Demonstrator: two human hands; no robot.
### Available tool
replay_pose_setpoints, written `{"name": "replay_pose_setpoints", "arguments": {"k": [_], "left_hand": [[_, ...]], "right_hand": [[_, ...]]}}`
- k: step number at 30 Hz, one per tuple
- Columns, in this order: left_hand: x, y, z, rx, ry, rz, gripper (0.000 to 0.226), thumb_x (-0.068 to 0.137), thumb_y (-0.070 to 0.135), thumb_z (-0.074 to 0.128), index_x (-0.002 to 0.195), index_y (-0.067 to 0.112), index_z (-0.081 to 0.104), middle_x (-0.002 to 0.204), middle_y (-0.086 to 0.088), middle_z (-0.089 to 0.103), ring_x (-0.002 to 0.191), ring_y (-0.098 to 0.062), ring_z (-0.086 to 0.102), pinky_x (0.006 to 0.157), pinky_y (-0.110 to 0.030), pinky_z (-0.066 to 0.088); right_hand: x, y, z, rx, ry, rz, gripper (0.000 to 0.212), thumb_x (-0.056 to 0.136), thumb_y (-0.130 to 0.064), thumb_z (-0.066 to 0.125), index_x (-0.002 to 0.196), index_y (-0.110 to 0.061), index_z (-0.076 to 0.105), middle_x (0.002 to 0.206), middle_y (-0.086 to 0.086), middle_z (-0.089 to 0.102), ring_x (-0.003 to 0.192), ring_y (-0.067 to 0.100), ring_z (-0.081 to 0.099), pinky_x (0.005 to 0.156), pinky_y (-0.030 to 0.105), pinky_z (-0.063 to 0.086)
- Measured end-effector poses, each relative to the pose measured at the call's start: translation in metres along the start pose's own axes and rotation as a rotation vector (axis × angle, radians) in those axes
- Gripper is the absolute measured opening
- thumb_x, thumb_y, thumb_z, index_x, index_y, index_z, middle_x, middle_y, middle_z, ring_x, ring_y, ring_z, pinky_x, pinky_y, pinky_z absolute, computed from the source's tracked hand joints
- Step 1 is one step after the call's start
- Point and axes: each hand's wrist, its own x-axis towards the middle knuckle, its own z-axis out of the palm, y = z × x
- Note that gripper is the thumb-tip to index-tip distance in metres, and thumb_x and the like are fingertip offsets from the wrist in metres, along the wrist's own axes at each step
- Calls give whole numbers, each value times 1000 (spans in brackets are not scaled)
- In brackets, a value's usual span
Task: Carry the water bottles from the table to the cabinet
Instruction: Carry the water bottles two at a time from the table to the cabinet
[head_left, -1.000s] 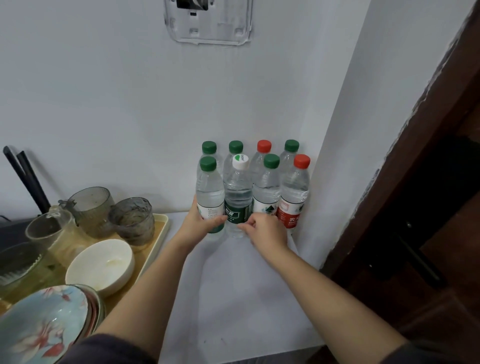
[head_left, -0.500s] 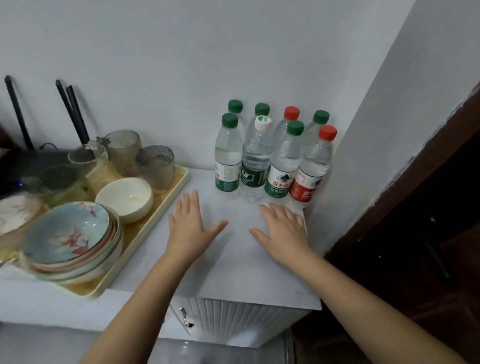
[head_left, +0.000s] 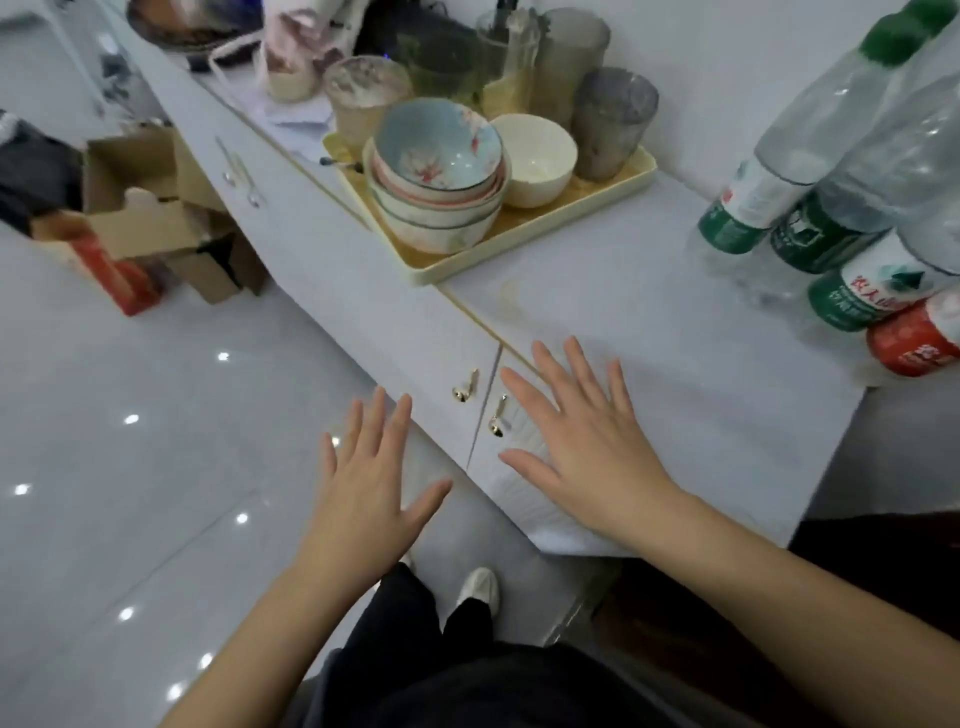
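- Water bottles (head_left: 831, 171) stand clustered at the far right of the white cabinet top (head_left: 649, 332), up at two o'clock in the view, packed side by side and leaning in the wide lens.
- Labels run green, dark green, green and white, then one red-labelled bottle (head_left: 914, 340) nearest the right edge; a green cap (head_left: 888, 44) shows at the top corner.
- Nobody's touching them: both hands are well apart from the bottles.
- Right hand (head_left: 582, 441) is spread flat, fingers fanned, palm down over the front edge of the top, gripping nothing.
- Left hand (head_left: 369, 493) is likewise wide open and empty, hanging at seven o'clock from the right one, out over the floor in front of the cabinet.
- Between the hands, two cabinet doors meet, each with a small gold handle (head_left: 464, 387).
- Over at eleven o'clock from the bottles, a yellow tray (head_left: 524, 244) carries a stack of floral bowls (head_left: 436, 171), a cream bowl (head_left: 532, 158) and grey cups (head_left: 613, 124).
- Below, glossy pale floor tiles (head_left: 130, 441) catch spots of light; cardboard boxes (head_left: 156, 208) sit at nine o'clock against the cabinet front.
- At the bottom, dark trousers and a white shoe (head_left: 478, 587).
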Motion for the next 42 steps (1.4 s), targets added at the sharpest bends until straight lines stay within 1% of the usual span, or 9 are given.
{"name": "replay_pose_setpoints", "arguments": {"k": [2, 4, 7, 10, 18, 26, 33, 38, 42], "left_hand": [[-19, -20, 1, -18, 1, -122, 98, 73, 77, 12, 155, 26, 0, 163, 0, -9, 149, -21, -13, 119, -49, -1], [-36, -36, 1, -25, 6, -228, 100, 71, 77, 9, 155, 25, -1, 163, -1, -10, 150, -22, -13, 119, -50, -1], [-60, -58, -2, -54, 19, -333, 96, 77, 78, 19, 155, 25, -1, 163, 0, -11, 149, -22, -15, 119, -52, -1], [-83, -84, -5, -44, -22, -432, 89, 89, 66, 39, 155, 26, -3, 163, -1, -15, 149, -23, -17, 119, -54, -3], [-138, -155, -15, -68, -186, -699, 85, 92, 64, 38, 155, 23, -1, 163, -6, -10, 150, -28, -12, 118, -56, -1], [-180, -165, 5, -443, 7, -1063, 84, 93, 61, 39, 155, 27, -7, 164, -3, 3, 150, -26, 3, 118, -54, 4], [-190, -142, 28, -550, 207, -1532, 81, 93, 65, 31, 155, 25, -3, 164, -7, 5, 150, -28, 2, 118, -57, 5], [-193, -130, 33, -686, 303, -1773, 79, 94, 64, 30, 155, 24, 0, 164, -8, -1, 150, -30, -4, 117, -58, 1], [-203, -133, 36, -751, 348, -1862, 81, 94, 66, 27, 156, 23, -1, 163, -8, -8, 150, -31, -4, 118, -58, 4]], "right_hand": [[10, -22, 6, -51, -50, -98, 81, 82, -68, 6, 155, -33, 10, 165, 6, 1, 150, 32, -9, 116, 57, -5], [22, -44, 14, -108, -117, -177, 80, 83, -69, 4, 155, -33, 2, 164, 6, -6, 150, 32, -14, 116, 57, -9], [43, -80, 26, -157, -213, -268, 73, 95, -64, 23, 154, -33, -6, 163, 4, -15, 148, 29, -21, 117, 55, -12], [59, -123, 43, -164, -253, -355, 73, 96, -61, 30, 155, -33, -5, 163, 3, -14, 149, 29, -20, 118, 56, -10], [87, -228, 82, -192, -373, -513, 73, 97, -60, 33, 155, -33, 0, 164, 5, -10, 149, 30, -16, 118, 58, -5], [118, -306, 101, -352, -568, -814, 75, 95, -64, 32, 155, -35, 1, 164, 2, -8, 150, 27, -15, 118, 56, -5], [136, -369, 123, -625, -635, -1257, 73, 94, -65, 32, 155, -35, 3, 165, 3, -5, 150, 30, -12, 119, 58, 1], [126, -407, 138, -791, -628, -1462, 73, 95, -65, 32, 155, -34, 3, 165, 5, -2, 150, 33, -8, 118, 59, 2], [103, -431, 148, -848, -648, -1541, 72, 95, -64, 32, 155, -35, 4, 165, 4, -3, 150, 32, -10, 118, 57, 1]]}}
